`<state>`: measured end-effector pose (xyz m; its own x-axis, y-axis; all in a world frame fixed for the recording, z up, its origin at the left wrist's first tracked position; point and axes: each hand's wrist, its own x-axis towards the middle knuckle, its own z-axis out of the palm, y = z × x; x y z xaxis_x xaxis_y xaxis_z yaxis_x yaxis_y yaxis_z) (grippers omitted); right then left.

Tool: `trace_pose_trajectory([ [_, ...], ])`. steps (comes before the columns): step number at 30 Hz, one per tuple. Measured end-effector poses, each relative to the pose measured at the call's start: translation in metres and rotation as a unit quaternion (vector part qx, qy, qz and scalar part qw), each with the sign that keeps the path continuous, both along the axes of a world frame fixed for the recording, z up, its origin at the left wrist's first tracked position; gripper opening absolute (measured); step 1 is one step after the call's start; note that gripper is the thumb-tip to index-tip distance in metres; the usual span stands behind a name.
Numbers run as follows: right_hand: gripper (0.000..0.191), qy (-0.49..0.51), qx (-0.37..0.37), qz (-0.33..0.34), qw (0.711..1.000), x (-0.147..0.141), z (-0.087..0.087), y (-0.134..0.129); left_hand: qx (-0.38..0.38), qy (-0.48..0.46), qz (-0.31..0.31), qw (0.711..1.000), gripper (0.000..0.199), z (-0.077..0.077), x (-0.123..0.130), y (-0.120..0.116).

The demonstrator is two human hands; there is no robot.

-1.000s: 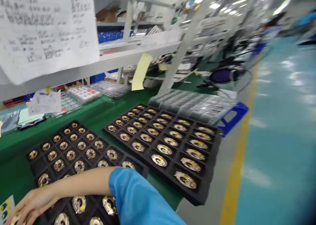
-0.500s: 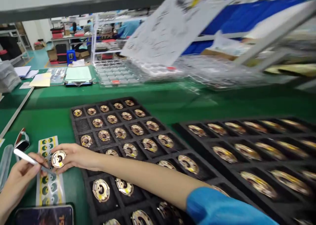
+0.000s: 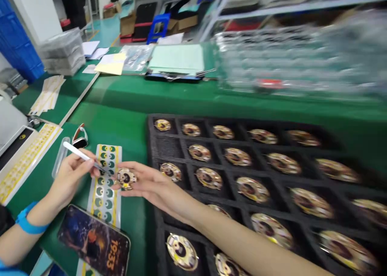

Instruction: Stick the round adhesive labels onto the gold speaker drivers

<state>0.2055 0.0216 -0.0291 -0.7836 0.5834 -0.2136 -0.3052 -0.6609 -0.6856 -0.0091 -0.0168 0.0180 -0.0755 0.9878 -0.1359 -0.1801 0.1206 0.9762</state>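
My left hand [image 3: 74, 172] grips white-handled tweezers [image 3: 77, 151], whose dark tip points right, close to the part in my other hand. Between the fingertips of my right hand [image 3: 148, 179] is a round gold part [image 3: 126, 178] with a dark centre. Both hands are over a sticker sheet [image 3: 104, 201] with rows of dark green shapes and yellow edging. To the right, a black foam tray [image 3: 152, 147] holds several similar gold parts in square compartments; one compartment in its left column holds no part. My right forearm crosses above this tray.
A lit phone [image 3: 93, 241] lies below my hands. A watch [image 3: 80, 141] and a clear plastic case [image 3: 60, 159] are at the left. Farther back are a clipboard with green paper [image 3: 177, 60], clear plastic trays [image 3: 290, 62] and stacked clear boxes [image 3: 62, 52].
The view has swung left and closer, so the hands and tray appear farther right. The gold part has tilted in my right hand. The tweezers are still in my left hand.
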Motion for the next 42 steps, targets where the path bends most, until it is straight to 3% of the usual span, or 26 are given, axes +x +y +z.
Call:
trace_pose_trajectory([
  [5,0.035,-0.022,0.019,0.021,0.999,0.003,0.000,-0.004,-0.017,-0.010,-0.039,0.999,0.025,-0.011,0.010,-0.015],
  [10,0.038,-0.052,0.074,0.023,0.996,0.006,-0.002,-0.008,0.055,0.056,-0.066,0.995,0.018,-0.020,0.004,-0.016],
  [16,0.036,-0.077,0.084,0.042,0.993,0.010,-0.001,-0.013,0.150,0.164,-0.136,0.966,0.006,-0.017,-0.004,-0.018],
  [28,0.039,-0.133,0.113,0.076,0.982,0.016,0.008,-0.015,0.179,0.181,-0.184,0.949,0.012,-0.013,0.000,-0.015],
  [35,0.045,-0.144,0.107,0.072,0.981,0.014,0.008,-0.016,0.159,0.166,-0.166,0.959,0.007,-0.016,0.002,-0.016],
  [42,0.037,-0.124,0.102,0.054,0.986,0.009,0.006,-0.018,0.126,0.160,-0.105,0.973,0.005,-0.017,0.008,-0.018],
])
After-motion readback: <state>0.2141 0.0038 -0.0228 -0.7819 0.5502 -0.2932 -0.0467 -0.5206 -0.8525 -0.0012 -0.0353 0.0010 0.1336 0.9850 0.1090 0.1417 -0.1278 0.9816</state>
